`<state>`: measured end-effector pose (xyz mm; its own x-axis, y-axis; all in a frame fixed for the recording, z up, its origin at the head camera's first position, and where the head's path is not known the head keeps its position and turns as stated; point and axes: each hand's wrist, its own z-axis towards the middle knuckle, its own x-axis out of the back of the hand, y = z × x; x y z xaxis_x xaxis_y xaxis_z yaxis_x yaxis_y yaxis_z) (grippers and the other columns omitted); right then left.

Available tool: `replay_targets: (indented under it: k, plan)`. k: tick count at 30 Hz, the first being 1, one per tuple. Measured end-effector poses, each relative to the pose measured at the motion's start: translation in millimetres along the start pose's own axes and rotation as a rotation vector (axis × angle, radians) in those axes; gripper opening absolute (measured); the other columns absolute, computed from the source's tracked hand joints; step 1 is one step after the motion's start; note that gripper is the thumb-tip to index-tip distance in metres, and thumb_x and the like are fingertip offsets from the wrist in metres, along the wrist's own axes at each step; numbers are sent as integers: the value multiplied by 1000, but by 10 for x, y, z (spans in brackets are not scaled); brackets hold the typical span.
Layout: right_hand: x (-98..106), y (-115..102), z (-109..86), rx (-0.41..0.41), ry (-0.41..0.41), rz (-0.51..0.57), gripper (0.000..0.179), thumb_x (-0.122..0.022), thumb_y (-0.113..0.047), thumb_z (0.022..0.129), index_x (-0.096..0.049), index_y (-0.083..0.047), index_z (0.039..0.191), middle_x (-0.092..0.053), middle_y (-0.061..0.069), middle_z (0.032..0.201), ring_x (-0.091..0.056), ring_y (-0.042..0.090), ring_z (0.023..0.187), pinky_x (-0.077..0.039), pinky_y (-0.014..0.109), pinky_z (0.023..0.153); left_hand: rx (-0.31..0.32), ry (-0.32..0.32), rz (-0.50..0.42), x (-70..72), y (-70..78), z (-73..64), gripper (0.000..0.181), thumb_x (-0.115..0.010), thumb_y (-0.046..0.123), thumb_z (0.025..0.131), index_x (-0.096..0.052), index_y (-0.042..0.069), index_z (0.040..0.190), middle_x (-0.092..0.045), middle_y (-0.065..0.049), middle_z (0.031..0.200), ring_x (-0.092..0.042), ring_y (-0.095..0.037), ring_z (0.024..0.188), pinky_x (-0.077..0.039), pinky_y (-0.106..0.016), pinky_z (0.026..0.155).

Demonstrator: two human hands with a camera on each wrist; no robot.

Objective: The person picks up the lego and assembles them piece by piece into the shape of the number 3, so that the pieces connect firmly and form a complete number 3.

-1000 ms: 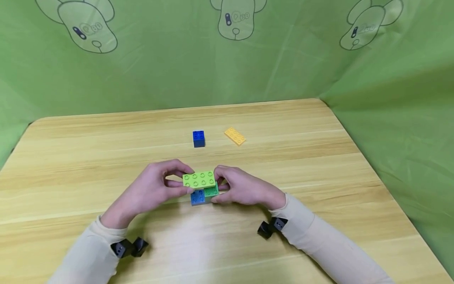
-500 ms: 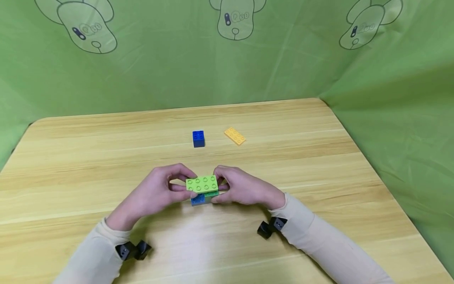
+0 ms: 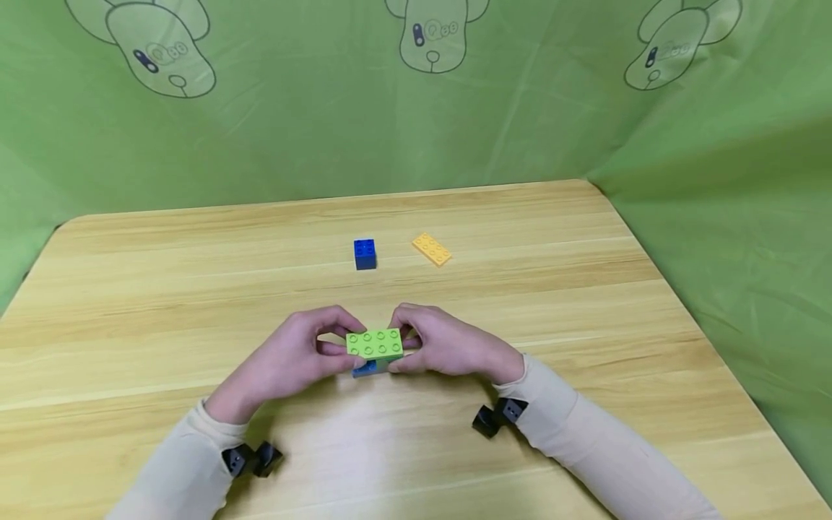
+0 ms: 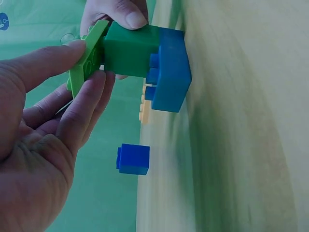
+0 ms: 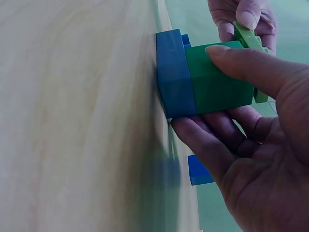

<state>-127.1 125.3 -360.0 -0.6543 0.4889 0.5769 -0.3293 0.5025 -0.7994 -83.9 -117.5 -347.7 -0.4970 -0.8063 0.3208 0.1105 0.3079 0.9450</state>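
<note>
My left hand (image 3: 299,357) pinches a thin lime-green building plate (image 3: 375,344) between thumb and fingers. The plate sits over a green block (image 4: 131,50), slightly tilted in the left wrist view; whether its studs are engaged I cannot tell. That green block stands on one end of a longer blue brick (image 4: 173,72), whose bare studs show at the other end. My right hand (image 3: 451,344) grips the green block from the right, thumb (image 5: 227,55) on its near side and fingers on its far side. The blue brick is close to the table.
Farther back on the wooden table (image 3: 195,274) stands a dark blue block (image 3: 365,254). An orange-yellow plate (image 3: 432,249) lies flat to its right. Green cloth (image 3: 325,130) hangs behind the table and along its right side.
My left hand has brought the lime-green plate down and slightly right, over the green block. The right hand and the blocks under it have stayed in place.
</note>
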Motion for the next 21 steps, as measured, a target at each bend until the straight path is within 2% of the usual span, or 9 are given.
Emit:
replay_targets:
  k: [10,16,21]
  plan:
    - [-3,12,18,9,7,-20,29,-83,-15,81,-59,-11,97,-61,-2,99,-57,15,92,-51,30,80,-29,26,98,-10,12,13,30,-78,2,82,-66,0,110,-64,-8,101,-67,-23,90,-58,-26,72]
    - [1,16,12,10,4,-24,30,-83,-17,81,-59,-12,98,-60,-2,99,-56,15,91,-51,30,79,-26,43,164,-11,31,27,26,-80,6,81,-70,5,104,-66,-2,98,-65,-19,88,-57,-28,67]
    - [17,29,-18,57,-12,11,32,-82,-18,82,-60,-11,104,-60,-3,104,-59,11,99,-52,27,86,-45,49,198,1,44,32,22,-81,10,80,-73,10,101,-67,3,97,-63,-15,89,-56,-30,70]
